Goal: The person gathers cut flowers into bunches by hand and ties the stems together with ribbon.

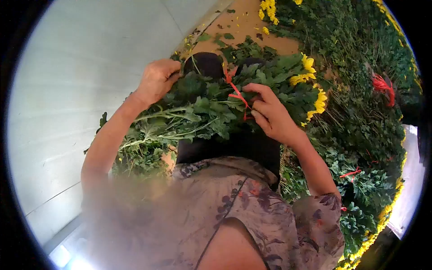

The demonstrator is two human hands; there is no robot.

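Note:
A bunch of yellow chrysanthemums (211, 96) lies across my lap, its leafy stems to the left and its yellow flower heads (318, 101) to the right. Around its middle runs a red tie (235, 89) with loose ends. My right hand (272, 112) is at the tie, thumb and fingers pinched close on its end. Over the upper left part of the bunch, my left hand (157, 81) is closed with the fingers curled in; whatever it grips is hidden among the leaves.
Piled chrysanthemum bunches (346, 85) fill the right side, some with red ties (383, 90). A pale wall or panel (94, 67) stands close on the left. Loose leaves and petals lie on the brown floor (243, 22) ahead. More cut greenery (139, 159) lies by my left side.

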